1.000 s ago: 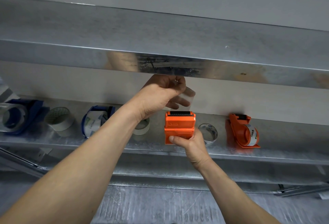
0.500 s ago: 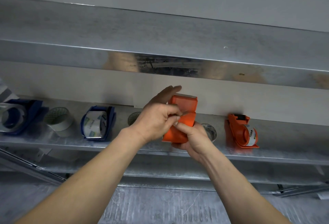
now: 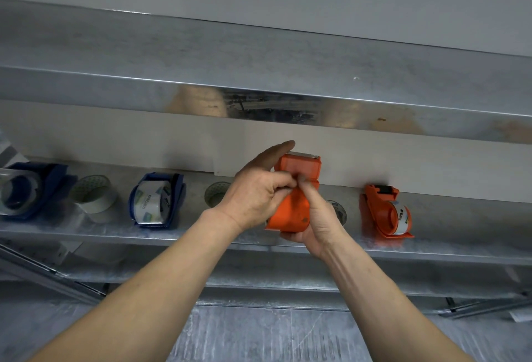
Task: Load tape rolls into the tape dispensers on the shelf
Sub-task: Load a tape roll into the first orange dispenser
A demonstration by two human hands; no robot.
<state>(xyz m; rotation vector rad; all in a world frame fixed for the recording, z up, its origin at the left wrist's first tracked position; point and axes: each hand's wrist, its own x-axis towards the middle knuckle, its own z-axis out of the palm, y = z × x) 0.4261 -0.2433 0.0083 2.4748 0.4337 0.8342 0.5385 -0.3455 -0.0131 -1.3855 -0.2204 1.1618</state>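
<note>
An orange tape dispenser point(image 3: 292, 212) is held up in front of the metal shelf point(image 3: 86, 230), tilted with its cutter end up. My right hand point(image 3: 312, 219) cradles its lower end, thumb pressed on its face. My left hand point(image 3: 259, 189) grips its left side, index finger lying straight along the top edge, the other fingers curled against the middle. Whether a roll sits inside is hidden. Behind my hands two clear tape rolls point(image 3: 216, 193) point(image 3: 339, 212) lie on the shelf, partly covered.
To the right stands a second orange dispenser point(image 3: 385, 212) holding a roll. Left of my hands sit a blue dispenser point(image 3: 157, 200) with a roll, a loose white roll point(image 3: 93, 197) and another blue dispenser point(image 3: 26, 189). An upper shelf point(image 3: 259, 79) overhangs closely.
My left hand came down from pulling clear tape above the dispenser and closed on its side. The dispenser was lifted off the shelf and tilted cutter-end up, held by both hands.
</note>
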